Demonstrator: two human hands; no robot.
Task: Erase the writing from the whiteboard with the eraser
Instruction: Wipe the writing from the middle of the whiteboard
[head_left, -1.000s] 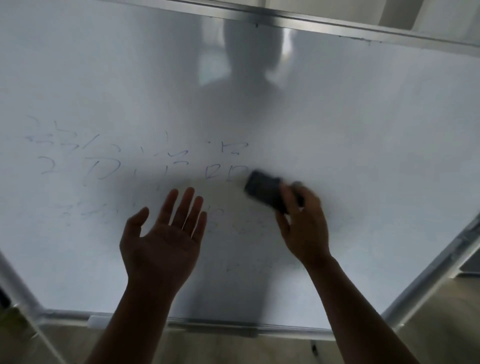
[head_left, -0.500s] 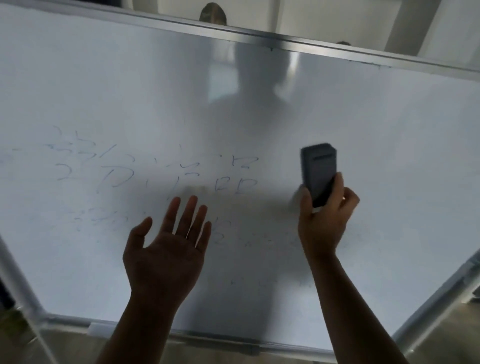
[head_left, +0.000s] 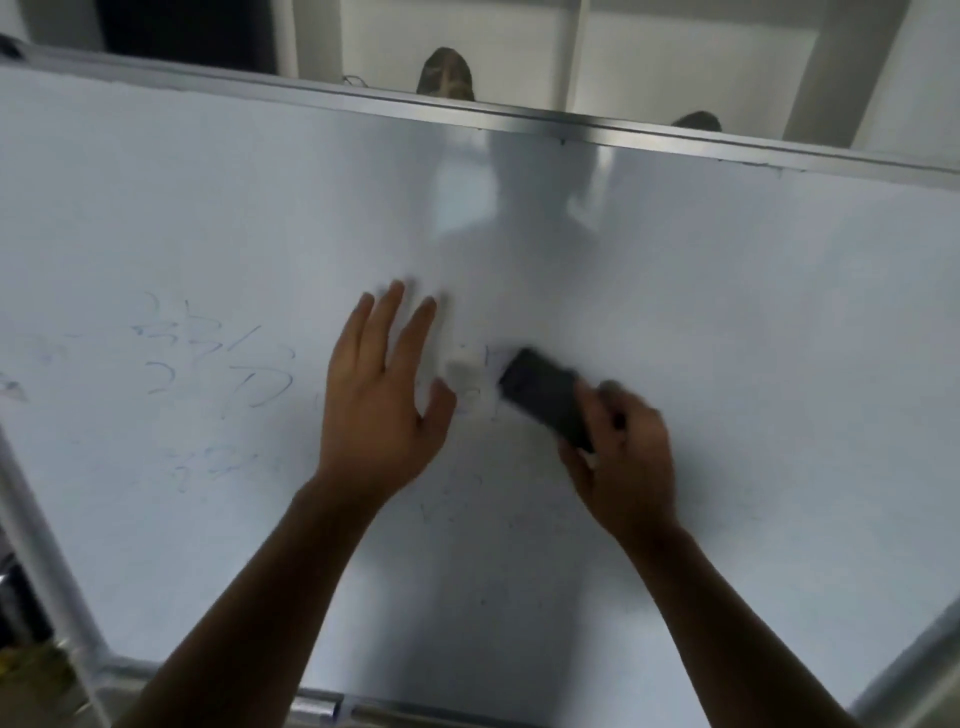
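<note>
- Whiteboard (head_left: 727, 312) fills the view, tilted in a metal frame; pale wall behind.
- Faint blue writing (head_left: 218, 364) lies at left, well left of the eraser.
- Left hand (head_left: 382, 395): fingers straight, spread, holding nothing, between writing and eraser.
- Eraser (head_left: 543, 397): long axis runs up-left.
- Right hand (head_left: 623, 457): grip curled round the eraser's lower end.

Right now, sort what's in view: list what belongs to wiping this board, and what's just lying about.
Part of the job:
- whiteboard
- faint blue writing, left of centre
- dark eraser, gripped by the right hand
- left hand, fingers spread flat at the board

Just lying about:
- marker on the bottom ledge
- brownish object showing above the top frame
</note>
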